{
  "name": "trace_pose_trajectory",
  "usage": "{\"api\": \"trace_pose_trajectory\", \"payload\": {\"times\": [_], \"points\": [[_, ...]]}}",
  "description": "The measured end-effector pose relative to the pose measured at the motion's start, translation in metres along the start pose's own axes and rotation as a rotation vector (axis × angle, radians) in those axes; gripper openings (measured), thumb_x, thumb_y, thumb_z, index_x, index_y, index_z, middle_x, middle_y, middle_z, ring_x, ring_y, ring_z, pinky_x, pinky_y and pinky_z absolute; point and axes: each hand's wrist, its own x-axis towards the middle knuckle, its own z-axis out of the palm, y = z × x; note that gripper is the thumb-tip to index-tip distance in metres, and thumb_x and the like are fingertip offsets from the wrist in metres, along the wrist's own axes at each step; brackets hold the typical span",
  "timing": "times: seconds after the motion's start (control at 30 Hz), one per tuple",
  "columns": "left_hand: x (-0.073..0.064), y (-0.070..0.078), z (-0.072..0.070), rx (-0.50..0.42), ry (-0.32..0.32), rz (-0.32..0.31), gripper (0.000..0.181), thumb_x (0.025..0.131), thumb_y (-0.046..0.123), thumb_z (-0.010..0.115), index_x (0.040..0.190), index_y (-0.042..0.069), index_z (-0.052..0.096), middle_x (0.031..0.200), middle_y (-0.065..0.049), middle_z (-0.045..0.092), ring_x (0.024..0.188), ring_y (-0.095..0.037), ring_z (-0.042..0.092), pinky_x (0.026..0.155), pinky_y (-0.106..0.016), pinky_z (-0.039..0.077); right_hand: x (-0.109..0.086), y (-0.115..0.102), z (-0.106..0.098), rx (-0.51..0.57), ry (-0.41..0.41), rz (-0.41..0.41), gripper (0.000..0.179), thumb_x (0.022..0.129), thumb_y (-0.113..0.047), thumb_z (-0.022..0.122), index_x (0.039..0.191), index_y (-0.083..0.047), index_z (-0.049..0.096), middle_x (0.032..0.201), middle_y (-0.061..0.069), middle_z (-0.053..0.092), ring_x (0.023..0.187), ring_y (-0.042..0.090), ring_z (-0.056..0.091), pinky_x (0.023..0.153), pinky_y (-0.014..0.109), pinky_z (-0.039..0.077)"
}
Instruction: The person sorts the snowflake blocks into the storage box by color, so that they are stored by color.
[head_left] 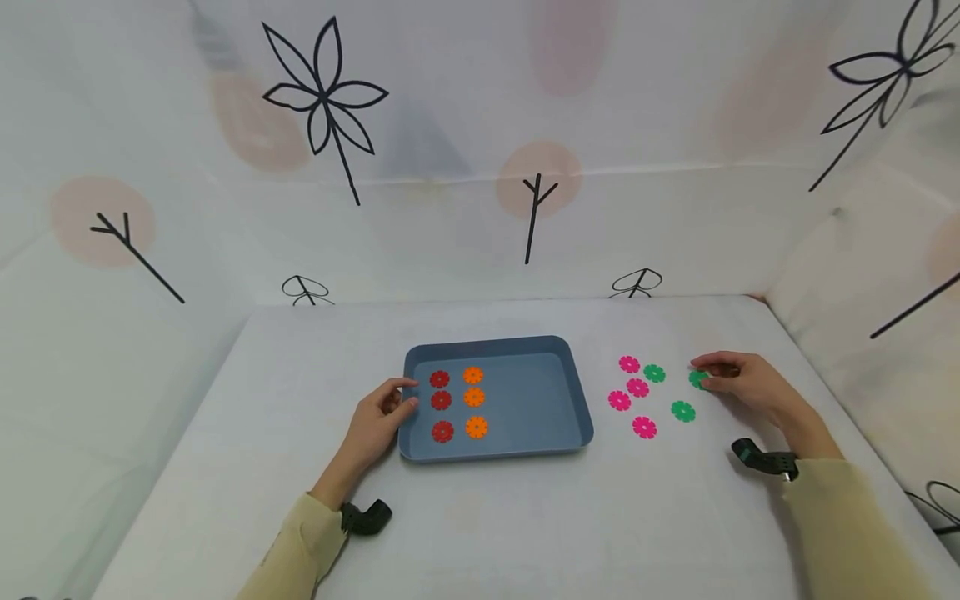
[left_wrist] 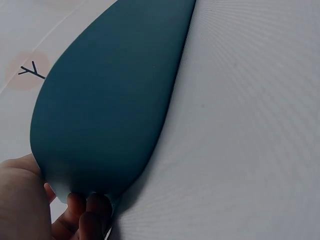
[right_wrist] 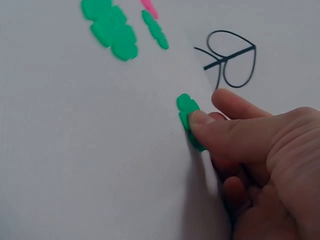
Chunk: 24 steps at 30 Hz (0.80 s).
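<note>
My left hand (head_left: 375, 421) holds the left rim of a blue-grey tray (head_left: 532, 408), with the thumb over the edge; in the left wrist view its curled fingers meet the tray's outer wall (left_wrist: 105, 110). Inside the tray lie a column of three red notched discs (head_left: 441, 401) and a column of three orange ones (head_left: 474, 397). On the right, my right hand (head_left: 753, 387) pinches a green notched disc (right_wrist: 185, 104) at the table surface, thumb across its face. Two more green discs (head_left: 683, 411) lie to its left.
Several pink notched discs (head_left: 637, 387) are scattered on the white table between the tray and the green ones. White patterned cloth (head_left: 435, 242) stands behind the table and at both sides. The tray's right half shows bare floor.
</note>
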Motion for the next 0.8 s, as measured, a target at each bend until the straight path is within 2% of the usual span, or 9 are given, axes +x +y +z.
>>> {"api": "trace_pose_trajectory", "payload": {"times": [0.27,0.5,0.8], "points": [[-0.0002,0.0007,0.0003,0.002,0.002,-0.008,0.025,0.096,0.024,0.068,0.12,0.016,0.068,0.084,-0.002,0.05,0.069,-0.016,0.046,0.062,-0.026,0.037,-0.001,0.0035,0.0012,0.024,-0.003,0.025,0.046,0.097,-0.024,0.067,0.136,-0.001,0.057,0.129,0.022,0.054,0.109,0.029,0.045,0.08,0.021,0.042],[-0.0009,0.001,0.0013,0.011,0.006,-0.009,0.025,0.096,0.024,0.068,0.12,0.015,0.068,0.083,-0.002,0.05,0.069,-0.017,0.046,0.062,-0.026,0.037,0.0022,0.0003,-0.0022,-0.014,-0.035,0.029,0.04,0.097,-0.018,0.066,0.131,0.001,0.06,0.133,0.025,0.048,0.117,0.04,0.041,0.088,0.04,0.041],[-0.0008,0.0002,0.0011,0.019,0.008,-0.01,0.025,0.096,0.023,0.068,0.12,0.015,0.068,0.083,-0.002,0.05,0.069,-0.017,0.046,0.062,-0.027,0.036,0.0007,-0.0025,-0.0029,0.028,-0.037,0.06,0.044,0.094,-0.022,0.07,0.128,0.005,0.058,0.124,0.023,0.053,0.11,0.035,0.041,0.083,0.032,0.04]]}}
